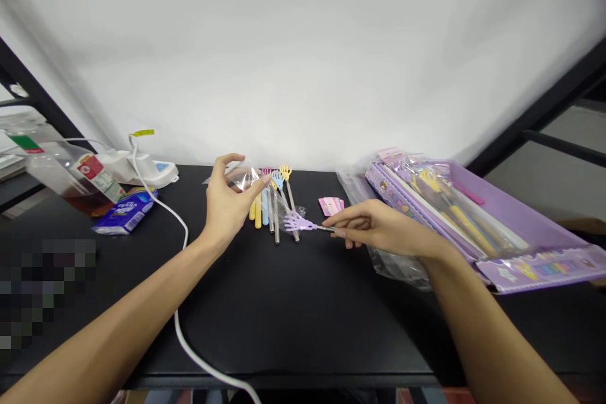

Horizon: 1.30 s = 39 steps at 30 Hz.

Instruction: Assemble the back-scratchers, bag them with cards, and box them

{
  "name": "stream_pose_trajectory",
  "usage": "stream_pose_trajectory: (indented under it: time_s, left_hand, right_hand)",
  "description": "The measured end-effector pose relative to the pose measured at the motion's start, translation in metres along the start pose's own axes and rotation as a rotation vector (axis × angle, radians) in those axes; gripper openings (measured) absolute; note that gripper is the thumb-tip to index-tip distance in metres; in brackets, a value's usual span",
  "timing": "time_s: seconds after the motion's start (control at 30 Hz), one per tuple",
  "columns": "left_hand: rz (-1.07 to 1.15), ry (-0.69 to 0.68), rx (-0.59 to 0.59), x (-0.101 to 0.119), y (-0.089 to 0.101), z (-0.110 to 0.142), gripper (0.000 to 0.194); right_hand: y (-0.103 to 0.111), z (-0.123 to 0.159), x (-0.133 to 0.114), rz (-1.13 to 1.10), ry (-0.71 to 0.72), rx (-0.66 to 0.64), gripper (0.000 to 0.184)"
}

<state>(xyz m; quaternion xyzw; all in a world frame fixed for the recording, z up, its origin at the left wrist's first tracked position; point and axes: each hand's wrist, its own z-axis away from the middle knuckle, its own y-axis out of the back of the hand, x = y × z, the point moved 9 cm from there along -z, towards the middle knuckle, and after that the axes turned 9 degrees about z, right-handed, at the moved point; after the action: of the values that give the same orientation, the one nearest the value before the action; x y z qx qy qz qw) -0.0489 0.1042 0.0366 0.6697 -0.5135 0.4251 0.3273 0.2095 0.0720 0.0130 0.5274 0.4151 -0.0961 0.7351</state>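
Observation:
My right hand (374,225) pinches the thin metal rod of a back scratcher (301,222) with a lilac hand-shaped head, which points left. Thumb and fingers spread apart, my left hand (230,202) is over the left side of a row of back scratchers (277,211). A clear plastic wrapper (247,175) shows between and behind its fingers; I see no grip on it. The row has pink, blue and yellow heads, metal rods, and yellow and blue handles. Part of it is hidden behind the left hand.
Small pink cards (331,205) lie near my right hand. On the right, a purple display box (502,205) holds wrapped back scratchers, beside clear plastic (398,268). A white cable (182,328), power strip (161,172), blue packet (125,211) and tilted bottle (66,167) are at left.

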Motion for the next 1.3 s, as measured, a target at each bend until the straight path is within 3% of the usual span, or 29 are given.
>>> stream_pose_trajectory:
  time_s: [0.17,0.37,0.57,0.67,0.8,0.93,1.07,1.17,1.3]
  left_hand:
    - [0.08,-0.05,0.002,0.005,-0.003,0.002,0.054]
    - [0.177,0.001,-0.021,-0.001,-0.008,0.003,0.05]
    - [0.286,0.072,-0.241,-0.003,-0.037,0.017,0.049]
    - [0.323,0.103,-0.37,0.001,-0.055,0.03,0.053]
    - [0.335,0.132,-0.446,0.001,-0.067,0.039,0.036]
    - [0.361,0.133,-0.342,-0.006,-0.057,0.029,0.033]
    - [0.365,0.116,-0.158,-0.013,-0.033,0.011,0.034]
    - [0.386,0.117,-0.07,-0.016,-0.019,0.002,0.037]
    - [0.387,0.121,-0.088,-0.016,-0.02,0.002,0.041]
  right_hand:
    - [0.005,-0.002,0.003,0.048,0.032,0.06,0.026]
    - [0.005,-0.004,-0.001,0.011,0.015,0.099,0.028]
    - [0.012,-0.004,-0.011,-0.223,0.02,0.208,0.021]
    - [0.008,-0.007,-0.014,-0.343,0.015,0.238,0.034]
    - [-0.006,-0.014,-0.02,-0.412,0.043,0.22,0.039]
    - [-0.013,-0.014,-0.022,-0.402,0.055,0.132,0.033]
    - [-0.011,-0.005,-0.017,-0.341,0.042,-0.036,0.052]
    - [0.002,-0.001,-0.01,-0.319,0.038,-0.001,0.039]
    - [0.006,-0.003,-0.005,-0.291,0.032,0.037,0.033]
